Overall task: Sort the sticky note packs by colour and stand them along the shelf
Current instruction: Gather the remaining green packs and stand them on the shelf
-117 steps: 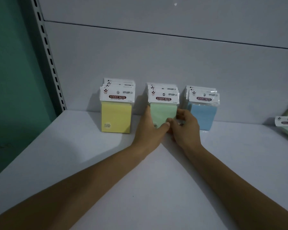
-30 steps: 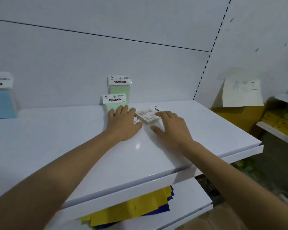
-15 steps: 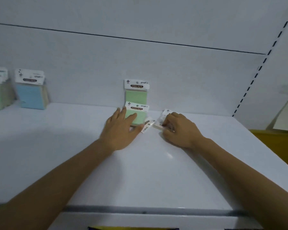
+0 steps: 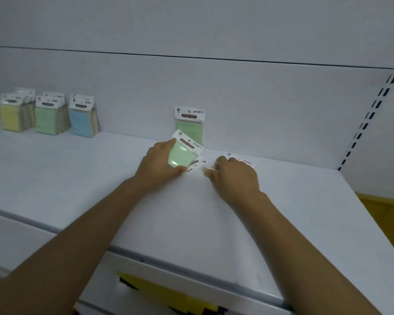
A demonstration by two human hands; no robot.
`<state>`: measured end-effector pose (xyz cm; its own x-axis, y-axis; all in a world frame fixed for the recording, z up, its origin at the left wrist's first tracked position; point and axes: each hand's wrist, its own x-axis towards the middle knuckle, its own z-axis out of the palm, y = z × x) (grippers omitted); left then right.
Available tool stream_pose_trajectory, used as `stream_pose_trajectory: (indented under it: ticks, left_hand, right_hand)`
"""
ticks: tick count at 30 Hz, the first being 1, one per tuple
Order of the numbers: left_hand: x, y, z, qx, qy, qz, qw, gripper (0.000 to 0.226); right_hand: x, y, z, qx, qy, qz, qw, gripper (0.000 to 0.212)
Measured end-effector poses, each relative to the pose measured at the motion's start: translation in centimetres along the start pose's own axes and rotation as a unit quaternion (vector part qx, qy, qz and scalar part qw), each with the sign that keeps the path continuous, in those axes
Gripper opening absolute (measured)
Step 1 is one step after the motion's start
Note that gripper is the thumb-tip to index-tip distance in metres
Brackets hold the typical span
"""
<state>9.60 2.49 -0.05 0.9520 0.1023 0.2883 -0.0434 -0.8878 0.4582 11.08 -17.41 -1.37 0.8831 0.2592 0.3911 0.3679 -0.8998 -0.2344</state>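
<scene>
My left hand (image 4: 159,164) grips a green sticky note pack (image 4: 184,153), tilted and lifted off the white shelf (image 4: 77,178). Behind it a second green pack (image 4: 190,125) leans upright against the back wall. My right hand (image 4: 234,176) is closed over a pale peach pack (image 4: 242,160) lying flat; most of that pack is hidden. Another flat pack (image 4: 195,165) lies between my hands, its colour unclear. At the far left stand sorted rows: yellow packs (image 4: 10,114), green packs (image 4: 48,118) and blue packs (image 4: 82,120).
A slotted upright (image 4: 371,114) marks the shelf's right end, with something yellow-orange (image 4: 389,214) beyond it. Yellow and dark blue sheets (image 4: 168,296) lie on the lower shelf under the front edge.
My left hand has closed on the front green pack and tipped it up off the shelf. My right hand stays closed on the peach pack. The view has shifted left, showing the sorted rows.
</scene>
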Motion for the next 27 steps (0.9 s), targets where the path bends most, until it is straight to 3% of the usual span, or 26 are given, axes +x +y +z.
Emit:
stream_pose_trajectory:
  ticks: [3,4,6,7,9,11,13,15,16,20,22,24,27]
  left_hand:
    - [-0.1,1.7,-2.4,-0.060,-0.030,-0.056,0.996,0.098]
    - [-0.3,2.0,-3.2,-0.126,-0.033,-0.091,0.987,0.091]
    - [-1.6,2.3,-3.8,-0.267,-0.054,-0.146,0.951,0.055]
    - [-2.5,2.2,-3.4,-0.316,-0.059,-0.167,0.932,0.038]
    - [-4.3,2.0,-1.9,-0.391,-0.022,-0.194,0.900,0.018]
    - [-5.4,1.5,-0.8,-0.426,0.072,-0.185,0.882,0.015]
    - [-5.9,1.0,-0.5,-0.448,0.129,-0.164,0.869,0.018]
    - [-6.1,0.7,-0.5,-0.465,0.146,-0.152,0.860,0.021]
    - [-6.2,0.7,-0.5,-0.473,0.156,-0.150,0.854,0.023]
    - [-5.9,0.9,-0.4,-0.522,0.208,-0.169,0.810,0.023]
    - [-5.8,0.9,-0.3,-0.505,0.212,-0.158,0.821,0.022]
    - [-5.9,0.9,-0.1,-0.474,0.195,-0.143,0.847,0.021]
    - [-6.1,1.5,-0.3,-0.448,0.182,-0.131,0.865,0.020]
  right_hand:
    - [0.1,-0.2,-0.8,0.095,0.049,0.011,0.994,0.041]
    - [0.0,-0.4,-1.1,0.143,0.072,0.034,0.987,0.042]
    - [0.2,-0.7,-1.8,0.290,0.099,0.117,0.945,0.042]
    - [0.3,-0.8,-2.1,0.401,0.097,0.173,0.895,0.042]
    - [0.3,-0.6,-2.7,0.609,0.045,0.296,0.734,0.040]
    - [0.0,-0.2,-3.3,0.724,-0.006,0.363,0.587,0.037]
    - [-0.2,-0.1,-3.4,0.791,-0.024,0.370,0.487,0.029]
    - [-0.5,-0.2,-3.3,0.829,-0.028,0.357,0.430,0.010]
    - [-0.7,-0.2,-3.5,0.842,-0.026,0.348,0.412,0.002]
    - [-1.1,-0.3,-4.4,0.897,-0.038,0.265,0.351,0.014]
    - [-1.1,-0.8,-5.1,0.918,-0.068,0.211,0.329,0.015]
    - [-1.1,-1.7,-5.4,0.924,-0.116,0.157,0.329,0.017]
    - [-1.2,-3.0,-4.8,0.906,-0.169,0.099,0.376,0.027]
